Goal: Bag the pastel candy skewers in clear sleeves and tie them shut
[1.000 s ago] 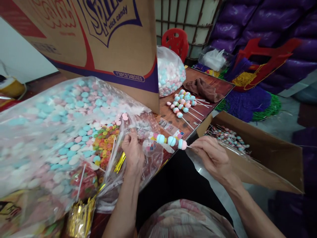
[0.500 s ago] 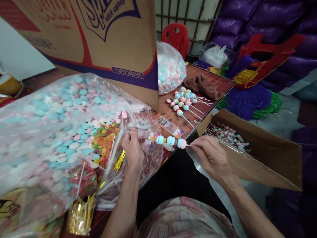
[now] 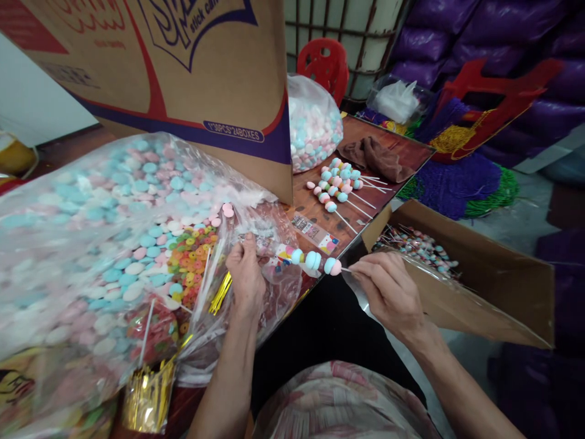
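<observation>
My right hand (image 3: 388, 289) is closed, its fingertips pinching the thin white stick of a marshmallow skewer (image 3: 313, 261). Blue and pink marshmallows are threaded along the skewer, with small gummy pieces between some of them. The skewer's far end lies at a clear printed bag (image 3: 284, 250), pinched in my left hand (image 3: 247, 274); how far in it sits is hard to make out. Beside my left wrist lie gold twist ties (image 3: 221, 294). Finished-looking marshmallow skewers (image 3: 338, 183) rest on the table beyond my hands, near a flat printed packet (image 3: 315, 233).
A large plastic bag of marshmallows (image 3: 91, 244) covers the left, with gummy rings (image 3: 194, 262) at its opening. Behind stands a tall cardboard box (image 3: 205, 97). An open carton (image 3: 493, 274) with wrapped skewers is at right. A brown cloth (image 3: 377, 158) lies near the table edge.
My right hand and the skewer have shifted slightly left, toward my left hand and the clear bag. My left hand stays almost in place.
</observation>
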`<state>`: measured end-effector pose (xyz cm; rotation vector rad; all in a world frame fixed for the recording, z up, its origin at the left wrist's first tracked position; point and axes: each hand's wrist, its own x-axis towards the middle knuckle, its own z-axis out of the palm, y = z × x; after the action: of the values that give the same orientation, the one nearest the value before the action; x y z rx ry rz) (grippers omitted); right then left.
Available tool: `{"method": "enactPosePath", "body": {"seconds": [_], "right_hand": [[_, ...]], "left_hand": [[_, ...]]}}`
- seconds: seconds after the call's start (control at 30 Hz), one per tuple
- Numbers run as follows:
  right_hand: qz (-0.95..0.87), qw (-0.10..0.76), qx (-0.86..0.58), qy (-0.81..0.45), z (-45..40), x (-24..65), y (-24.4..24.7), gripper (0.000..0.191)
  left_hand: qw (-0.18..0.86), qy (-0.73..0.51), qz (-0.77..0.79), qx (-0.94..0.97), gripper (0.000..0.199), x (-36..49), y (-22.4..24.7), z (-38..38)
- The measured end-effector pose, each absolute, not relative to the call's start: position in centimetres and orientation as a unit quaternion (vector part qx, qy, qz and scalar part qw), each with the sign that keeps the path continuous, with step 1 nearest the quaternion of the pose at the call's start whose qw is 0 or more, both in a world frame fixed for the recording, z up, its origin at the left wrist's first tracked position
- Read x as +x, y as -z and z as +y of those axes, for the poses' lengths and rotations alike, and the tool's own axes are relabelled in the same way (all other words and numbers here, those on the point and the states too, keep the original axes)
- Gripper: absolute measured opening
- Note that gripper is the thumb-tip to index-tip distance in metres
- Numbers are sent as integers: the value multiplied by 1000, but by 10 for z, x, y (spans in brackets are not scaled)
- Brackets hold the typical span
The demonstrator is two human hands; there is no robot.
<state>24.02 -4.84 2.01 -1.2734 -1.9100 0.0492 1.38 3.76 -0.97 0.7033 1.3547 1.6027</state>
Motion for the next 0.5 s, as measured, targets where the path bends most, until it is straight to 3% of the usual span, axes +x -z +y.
{"method": "enactPosePath", "body": {"seconds": [0.3,0.5], "right_hand": [[-725,447,-512,-113,-53,225,-9,14],[-690,466,-523,-181,-52,216,-2,15]], "left_hand": [[379,-672,563,296,46,22,19,36],[398,-669,559,287,44,25,22,34]]}}
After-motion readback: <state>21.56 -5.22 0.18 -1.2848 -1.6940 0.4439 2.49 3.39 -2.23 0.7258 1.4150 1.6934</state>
